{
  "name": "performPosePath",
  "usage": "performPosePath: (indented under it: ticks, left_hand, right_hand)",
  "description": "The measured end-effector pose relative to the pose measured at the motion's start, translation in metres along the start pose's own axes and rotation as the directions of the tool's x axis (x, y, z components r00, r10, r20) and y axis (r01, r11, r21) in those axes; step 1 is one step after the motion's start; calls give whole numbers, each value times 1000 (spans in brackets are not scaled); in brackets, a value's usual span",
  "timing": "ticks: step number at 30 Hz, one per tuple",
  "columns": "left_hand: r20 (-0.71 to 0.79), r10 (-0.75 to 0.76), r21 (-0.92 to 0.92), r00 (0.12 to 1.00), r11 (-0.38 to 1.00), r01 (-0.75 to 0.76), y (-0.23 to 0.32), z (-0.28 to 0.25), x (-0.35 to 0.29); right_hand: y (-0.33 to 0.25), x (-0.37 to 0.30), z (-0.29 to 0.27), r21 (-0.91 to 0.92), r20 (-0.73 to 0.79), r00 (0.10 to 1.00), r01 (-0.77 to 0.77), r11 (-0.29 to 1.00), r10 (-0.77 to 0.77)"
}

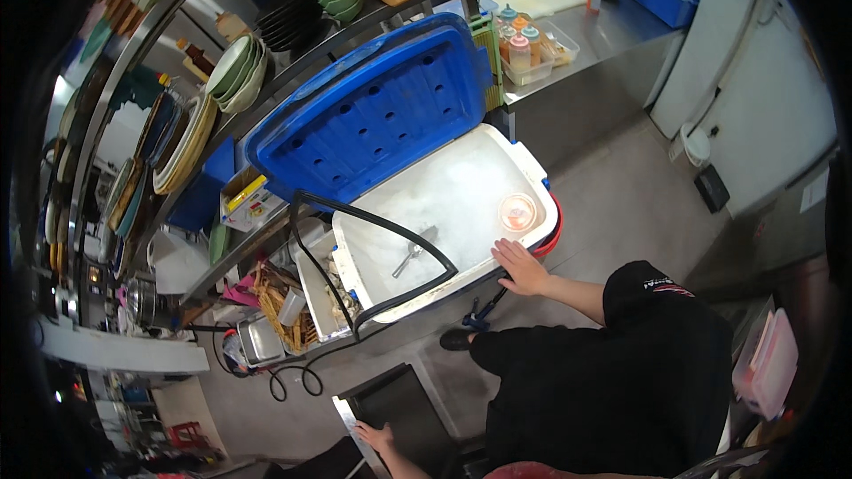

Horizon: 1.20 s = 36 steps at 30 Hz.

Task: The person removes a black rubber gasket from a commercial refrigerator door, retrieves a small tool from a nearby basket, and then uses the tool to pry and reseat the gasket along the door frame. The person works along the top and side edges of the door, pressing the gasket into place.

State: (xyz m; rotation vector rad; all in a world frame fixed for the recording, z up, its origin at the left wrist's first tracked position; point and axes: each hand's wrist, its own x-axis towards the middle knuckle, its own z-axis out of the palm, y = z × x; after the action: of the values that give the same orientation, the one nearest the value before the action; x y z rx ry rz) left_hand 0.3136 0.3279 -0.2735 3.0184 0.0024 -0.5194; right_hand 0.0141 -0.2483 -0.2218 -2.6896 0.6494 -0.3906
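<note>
My right hand (pixel 522 270) lies with its fingers spread at the near right rim of a white cool box (pixel 444 294). It holds nothing. Cloudy ice or frosty water fills the box, with a metal scoop (pixel 410 259) on it and a round clear tub of orange contents (pixel 516 212) near its right end. The blue lid (pixel 382 106) stands tipped back behind. Lower left, my left hand (pixel 376 436) has its fingers bent over the pale edge of a black door (pixel 395 412). The undersides of those fingers are hidden.
A black hose (pixel 404 232) loops across the box and down to the floor. Stacked dishes (pixel 235 71) crowd the left shelves. Sauce bottles (pixel 519 49) stand on the steel counter (pixel 612 40) behind. At the right is a pink plastic container (pixel 765 364).
</note>
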Motion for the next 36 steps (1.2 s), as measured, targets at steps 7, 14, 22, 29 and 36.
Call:
performPosePath:
  ticks: [7,14,22,29,36]
  left_hand:
    - [248,-96,-246,964,956,158,20,-4,-43]
    - [184,-160,-182,970,964,194,66,25,-91]
    - [202,-256,-168,945,942,291,84,32,-110]
    - [27,-355,11,935,935,354,216,92,-189]
    - [411,-55,-301,910,934,192,363,182,-306]
  right_hand:
    - [18,2,-1,31,125,987,102,994,-105]
    - [47,10,0,189,152,974,136,973,-166]
    - [106,32,-143,500,51,997,24,866,-57]
    - [265,89,-290,613,-177,944,-114,781,277]
    - [310,265,-446,638,-455,879,210,740,143]
